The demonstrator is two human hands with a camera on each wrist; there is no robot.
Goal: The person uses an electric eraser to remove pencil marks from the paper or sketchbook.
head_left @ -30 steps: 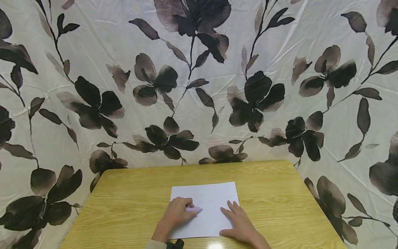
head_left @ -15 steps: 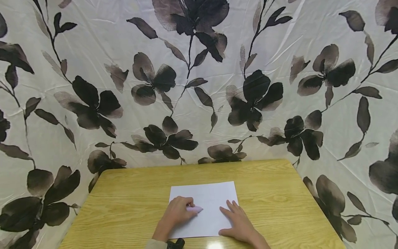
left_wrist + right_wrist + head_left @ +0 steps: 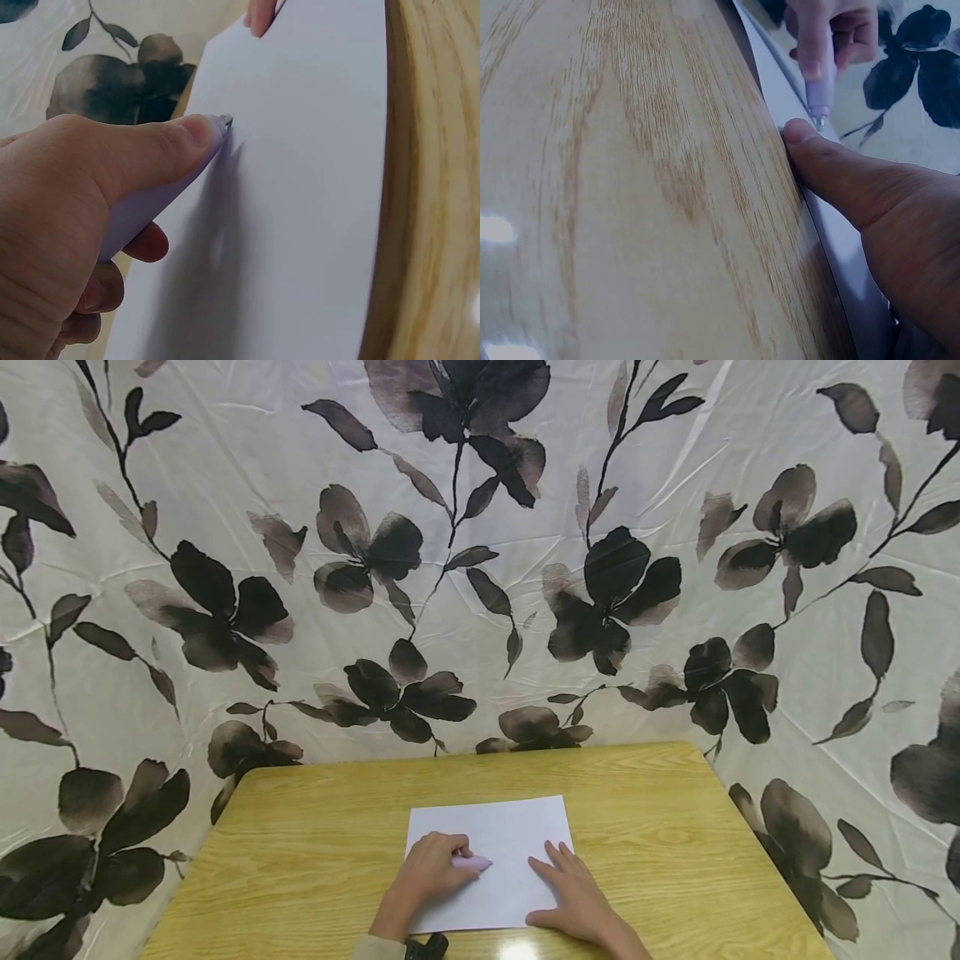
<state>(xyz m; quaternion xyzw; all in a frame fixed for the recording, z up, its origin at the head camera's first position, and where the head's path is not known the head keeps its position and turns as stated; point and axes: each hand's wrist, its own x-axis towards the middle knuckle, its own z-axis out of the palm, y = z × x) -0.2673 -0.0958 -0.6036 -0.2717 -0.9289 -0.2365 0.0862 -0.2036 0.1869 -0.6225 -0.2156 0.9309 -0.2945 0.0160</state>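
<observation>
My left hand [image 3: 432, 870] grips a thick lavender pen-like tool [image 3: 472, 863] with a short metallic tip; its exact kind is unclear. The thumb lies along the tool in the left wrist view, pointing the tip [image 3: 227, 120] at a white sheet of paper [image 3: 307, 165]. Whether the tip touches the sheet I cannot tell. My right hand [image 3: 573, 893] rests spread on the sheet's right side, its thumb [image 3: 802, 132] near the front edge. No marks show on the visible part of the paper.
The paper lies on a yellow wood-grain table [image 3: 315, 843]. White fabric [image 3: 525, 552] with dark flowers hangs behind and at both sides. A black band [image 3: 426, 947] is on the left wrist below a beige sleeve [image 3: 377, 948].
The head view has shifted very slightly. Both hands, the lavender tool and the paper keep nearly the same places relative to each other.
</observation>
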